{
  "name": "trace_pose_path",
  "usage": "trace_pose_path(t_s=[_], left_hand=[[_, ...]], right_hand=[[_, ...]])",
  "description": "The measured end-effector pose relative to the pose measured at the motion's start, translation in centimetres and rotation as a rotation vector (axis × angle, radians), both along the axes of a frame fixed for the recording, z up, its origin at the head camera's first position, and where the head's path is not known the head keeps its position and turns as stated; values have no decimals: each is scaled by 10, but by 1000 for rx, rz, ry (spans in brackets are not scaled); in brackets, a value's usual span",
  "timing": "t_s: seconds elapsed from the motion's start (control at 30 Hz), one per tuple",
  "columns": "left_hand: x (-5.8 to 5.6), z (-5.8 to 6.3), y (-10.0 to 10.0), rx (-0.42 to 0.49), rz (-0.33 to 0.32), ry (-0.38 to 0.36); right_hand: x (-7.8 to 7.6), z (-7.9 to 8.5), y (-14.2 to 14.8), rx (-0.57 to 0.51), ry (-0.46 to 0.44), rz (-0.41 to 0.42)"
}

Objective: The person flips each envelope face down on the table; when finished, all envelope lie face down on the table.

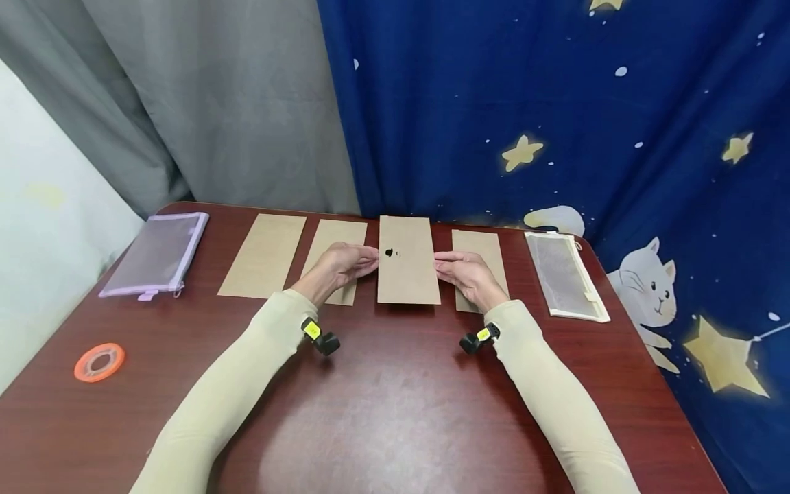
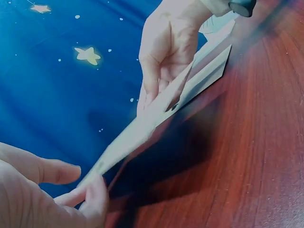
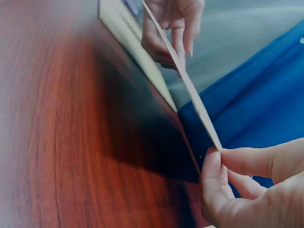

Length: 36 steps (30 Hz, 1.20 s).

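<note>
A flat brown kraft-paper rectangle [image 1: 409, 274] with a small black printed mark is raised just off the table, its shadow beneath. In both wrist views it appears edge-on and thin, with layers parting at one end in the left wrist view. My left hand [image 1: 338, 269] holds its left edge between thumb and fingers. Its right edge is pinched by my right hand [image 1: 469, 276], thumb against fingers [image 3: 213, 175]. Similar brown rectangles lie flat behind the hands: one [image 1: 348, 293] partly under the left hand, another [image 1: 478, 241] partly under the right.
Farther left lies another brown rectangle [image 1: 262, 257], then a lilac mesh zip pouch [image 1: 157, 250]. A cream mesh zip pouch [image 1: 564, 274] is near the right edge. An orange ring-shaped roll [image 1: 81, 370] sits at front left on the dark red table [image 1: 395, 391]. Curtains [image 1: 432, 103] hang behind.
</note>
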State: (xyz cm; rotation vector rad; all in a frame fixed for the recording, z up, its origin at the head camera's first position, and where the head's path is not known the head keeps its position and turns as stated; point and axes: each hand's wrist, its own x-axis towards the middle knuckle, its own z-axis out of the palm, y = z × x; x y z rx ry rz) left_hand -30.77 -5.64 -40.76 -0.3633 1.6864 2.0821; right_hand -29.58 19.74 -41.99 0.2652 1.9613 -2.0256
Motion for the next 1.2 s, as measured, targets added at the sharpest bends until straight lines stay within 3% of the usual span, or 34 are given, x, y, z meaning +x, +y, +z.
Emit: trace_pose_path(t_s=[0.23,0.37,0.47,0.63,0.77,0.87,1.0,1.1,1.2], left_hand=[[3,12,-2,26,46,55],[4,16,-1,1,42,76],[6,18,1,-4,43,100],[9,25,2,-15,69,157],[10,30,2,-38,84,201],[12,33,1,-71,109,225],[17,36,6,-135,92,267],[21,39,11,-199,78,325],[25,42,14,-253,87,366]], right_hand=[[6,5,2,-53,23,31],[7,9,1,18,44,57],[13,16,-3,268,198,49],[37,42,-36,777,638,9],[59,57,-77,987,834,120],[67,59,-102,1181,859,138],[71,56,-116,1394,841,91],[72,55,-118,1473,855,47],[71,55,-117,1483,896,6]])
